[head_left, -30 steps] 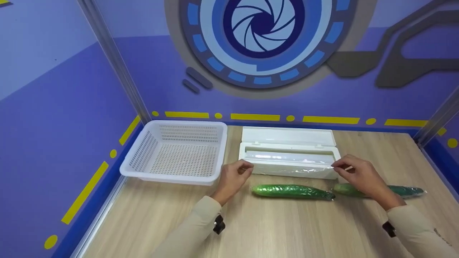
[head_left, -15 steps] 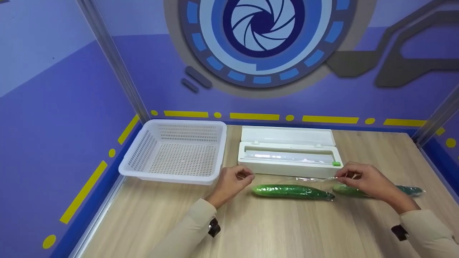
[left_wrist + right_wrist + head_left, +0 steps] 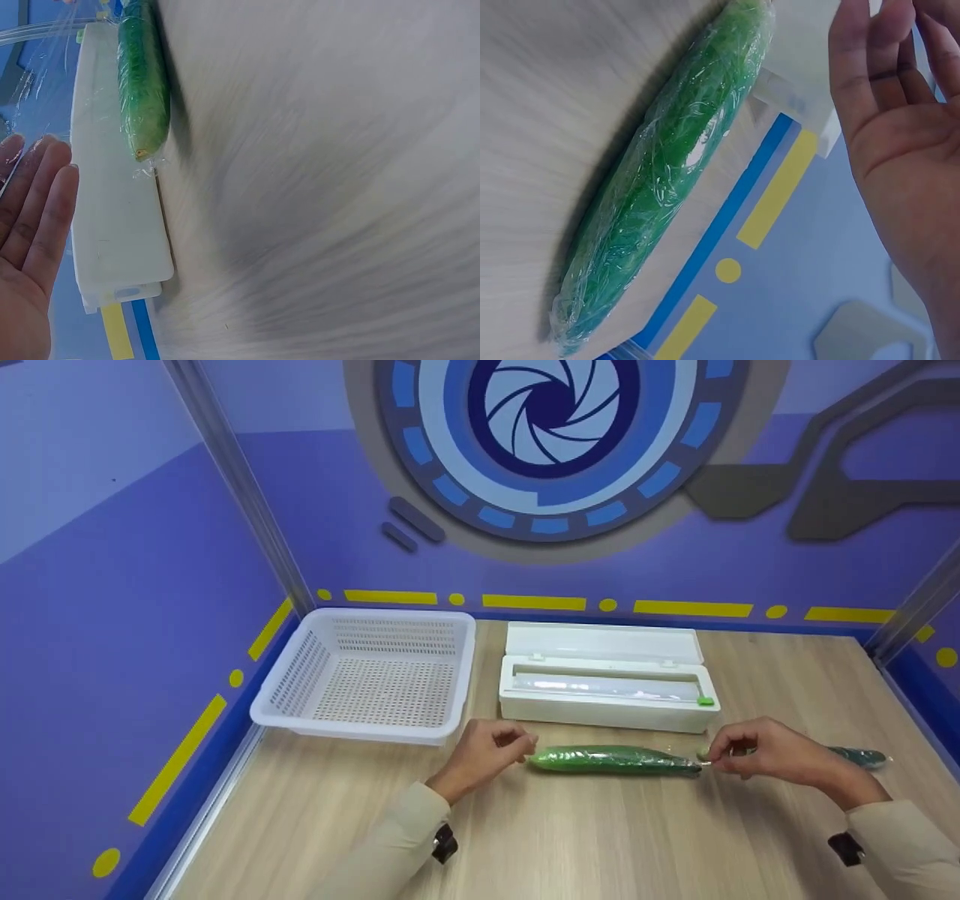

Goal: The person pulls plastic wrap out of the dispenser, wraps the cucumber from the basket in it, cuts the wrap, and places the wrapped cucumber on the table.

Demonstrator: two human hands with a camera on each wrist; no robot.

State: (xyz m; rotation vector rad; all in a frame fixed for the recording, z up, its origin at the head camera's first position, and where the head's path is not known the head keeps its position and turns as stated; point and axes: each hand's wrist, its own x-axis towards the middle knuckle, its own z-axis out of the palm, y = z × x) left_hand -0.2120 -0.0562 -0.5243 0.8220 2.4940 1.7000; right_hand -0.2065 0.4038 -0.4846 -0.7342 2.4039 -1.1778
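A thin sheet of clear cling film (image 3: pixel 46 82) stretches between my two hands. My left hand (image 3: pixel 484 754) pinches one end of it, just past the pale end of a cucumber (image 3: pixel 611 760) lying on the table. At that cucumber's dark end, my right hand (image 3: pixel 776 754) pinches the film's other end between thumb and fingers. A second cucumber (image 3: pixel 656 169), snugly wrapped in film, lies under the right hand and is partly hidden by it in the head view. Behind the hands stands a white cling film dispenser (image 3: pixel 611 718), lid up, with a roll (image 3: pixel 600 687) inside.
A white perforated plastic basket (image 3: pixel 367 733) stands at the back left, beside the dispenser. A small green slider (image 3: pixel 705 701) sits at the dispenser's right end. Purple-blue panels (image 3: pixel 300 510) wall the table in at the back and left.
Both hands have moved from the dispenser's front toward the near cucumber, carrying the film. The film has come away from the dispenser, and the green slider, hidden at first, now shows.
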